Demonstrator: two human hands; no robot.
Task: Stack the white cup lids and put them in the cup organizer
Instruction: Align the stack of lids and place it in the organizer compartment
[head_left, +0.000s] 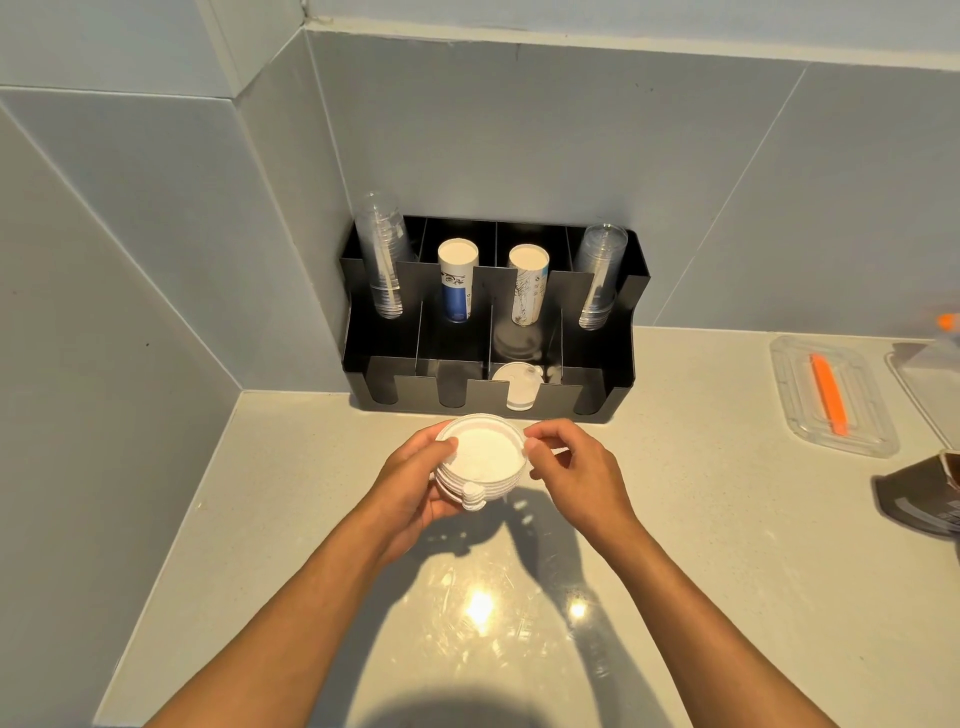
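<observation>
A stack of several white cup lids (480, 460) is held above the counter, just in front of the black cup organizer (597, 387). My left hand (415, 478) cradles the stack from below and the left, thumb on the top rim. My right hand (571, 465) pinches the stack's right rim with thumb and forefinger. One of the organizer's front compartments holds a white lid (519, 387) lying flat. Its back compartments hold two stacks of clear cups (384, 260) (600, 275) and two stacks of paper cups (457, 280) (527, 286).
The organizer stands in the corner against grey tiled walls. A clear plastic tray (831, 395) with an orange tool (831, 395) lies on the counter at right, with a dark brown package (919, 493) near the right edge. The pale counter (311, 493) shines with light glare in front.
</observation>
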